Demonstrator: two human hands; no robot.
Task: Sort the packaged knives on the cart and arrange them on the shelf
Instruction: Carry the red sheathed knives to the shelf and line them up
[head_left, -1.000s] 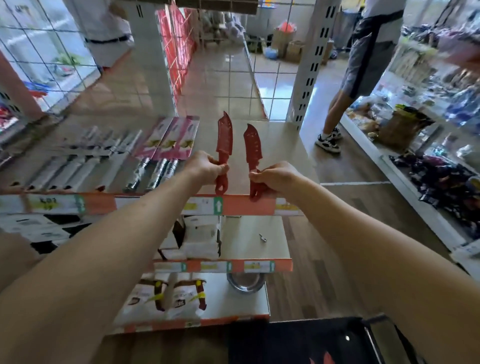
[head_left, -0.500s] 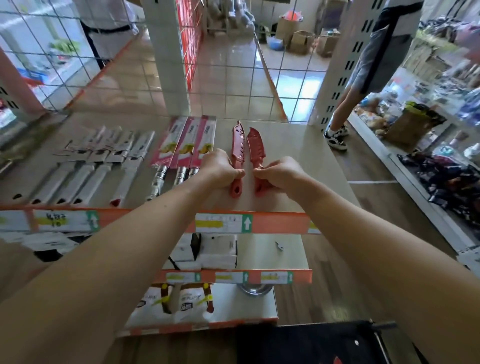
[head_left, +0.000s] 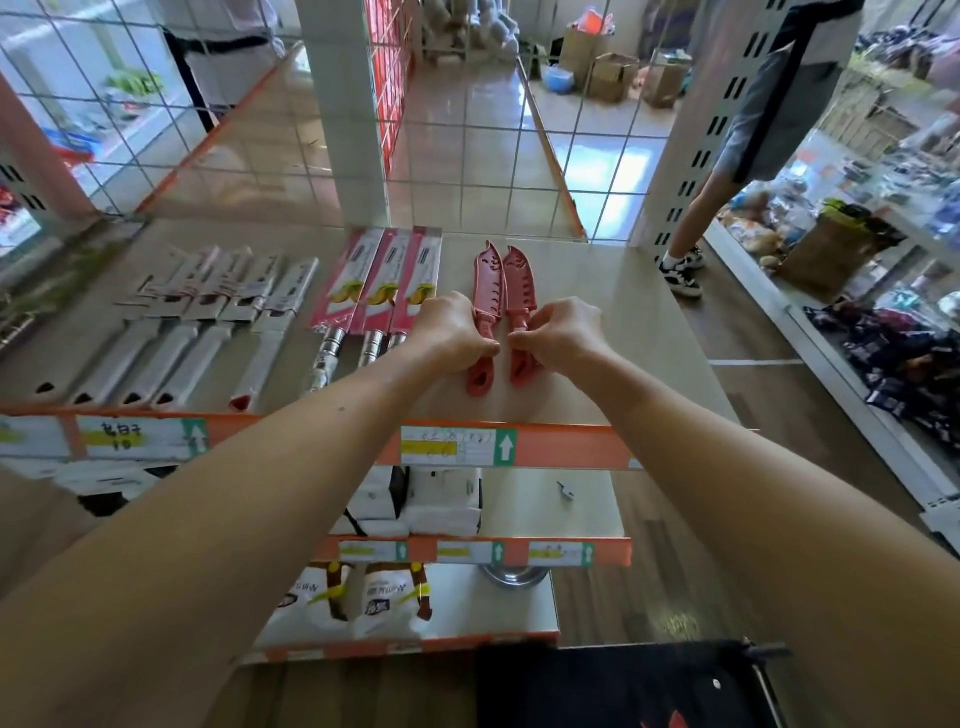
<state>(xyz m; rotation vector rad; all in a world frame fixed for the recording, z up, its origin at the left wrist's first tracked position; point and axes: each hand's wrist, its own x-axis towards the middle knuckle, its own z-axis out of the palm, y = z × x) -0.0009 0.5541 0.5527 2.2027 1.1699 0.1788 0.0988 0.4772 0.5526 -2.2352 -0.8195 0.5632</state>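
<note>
From the head camera, two red knives lie side by side on the top shelf, tips pointing away. The left red knife and the right red knife sit very close, maybe touching. To their left are three pink knife packs, and further left a row of white knife packs.

What could go wrong? If one hand nudges too hard, a red knife could slide crooked or bump the pink packs (they sit just beside the left hand). Pulling the hands back fast could drag a handle toward the shelf's front edge.

The left hand is curled over the handle of the left red knife, fingers closed around it. The right hand pinches the handle of the right red knife with bent fingers. Both knives rest on the shelf.
</note>
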